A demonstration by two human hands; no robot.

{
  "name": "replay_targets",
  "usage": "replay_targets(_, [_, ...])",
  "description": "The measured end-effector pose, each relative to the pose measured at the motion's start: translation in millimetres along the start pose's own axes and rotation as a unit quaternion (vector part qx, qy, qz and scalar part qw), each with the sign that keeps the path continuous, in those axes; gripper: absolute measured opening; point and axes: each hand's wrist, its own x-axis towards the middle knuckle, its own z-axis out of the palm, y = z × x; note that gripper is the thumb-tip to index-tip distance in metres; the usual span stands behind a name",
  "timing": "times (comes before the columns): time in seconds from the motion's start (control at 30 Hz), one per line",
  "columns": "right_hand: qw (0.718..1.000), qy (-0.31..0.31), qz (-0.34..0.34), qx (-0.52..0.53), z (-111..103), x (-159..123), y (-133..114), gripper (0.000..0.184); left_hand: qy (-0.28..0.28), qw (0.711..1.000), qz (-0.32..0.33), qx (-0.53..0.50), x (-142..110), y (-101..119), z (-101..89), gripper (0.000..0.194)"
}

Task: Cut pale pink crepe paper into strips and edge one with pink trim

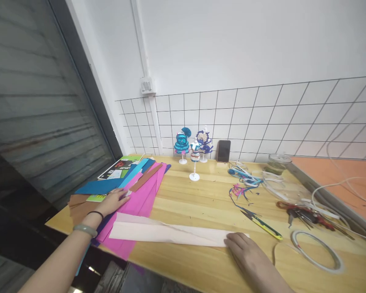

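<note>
Two hands show: the left hand, wearing two wristbands, one thin black cord and one pale green bangle, and the right hand. Between them lies one long cream paper strip. Beyond the right hand stand three small white-footed dress forms, one flat black phone and one clear glass cup. Right of it are one slim yellow-and-black knife and one round white tape roll. Bright magenta sheets near the left hand overlap, probably several.
</note>
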Motion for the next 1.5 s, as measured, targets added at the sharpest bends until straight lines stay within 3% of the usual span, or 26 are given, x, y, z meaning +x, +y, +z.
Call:
replay_targets(0.17, [1.0, -0.006, 0.026, 0.016, -1, 1, -4, 0.033, 0.051, 0.993, -0.106, 0.003, 31, 18, 4.7, 0.051])
replay_targets(0.33, [1.0, -0.002, 0.019, 0.018, 0, 3, -2, 0.034, 0.048, 0.966, -0.254, 0.015, 44, -3, 5.5, 0.058])
replay_targets(0.47, [1.0, 0.008, 0.027, 0.013, 2, 2, -2, 0.031, 0.021, 0.961, -0.275, 0.008, 45, -15, 5.3, 0.052])
replay_targets(0.67, [0.999, 0.002, 0.031, 0.011, 3, 1, -4, 0.032, 0.033, 0.972, -0.23, 0.029, 49, -6, -4.8, 0.037])
replay_targets(0.77, [0.999, -0.007, 0.047, 0.001, 0, 2, -6, 0.029, 0.05, 0.983, -0.167, 0.059, 48, 9, -6.6, 0.036])
replay_targets(0.9, [1.0, -0.005, 0.018, -0.006, 0, 2, -2, 0.026, 0.025, 0.993, -0.091, 0.077, 43, 27, 2.8, 0.036])
replay_targets(1.07, [1.0, -0.009, 0.014, -0.001, -2, 4, 2, 0.029, -0.028, 0.995, -0.084, 0.052, 45, 23, 10.3, 0.041])
replay_targets(1.23, [0.999, -0.049, 0.015, 0.015, -18, 12, -6, 0.026, -0.044, 0.995, -0.082, 0.033, 54, 19, -6.8, 0.055])
replay_targets(1.33, [0.998, -0.031, 0.042, 0.03, -28, 15, -11, 0.025, 0.03, 0.997, -0.057, 0.037, 45, 50, -17.6, 0.049])
replay_targets(1.4, [0.997, -0.02, 0.062, 0.044, -34, 14, -9, 0.025, 0.081, 0.996, 0.028, 0.005, 27, 85, -19.2, 0.045])
replay_targets(1.5, [0.996, -0.01, 0.086, 0.033, -43, 8, 10, 0.025, 0.043, 0.985, 0.147, -0.084, -13, 140, -11.2, 0.037])
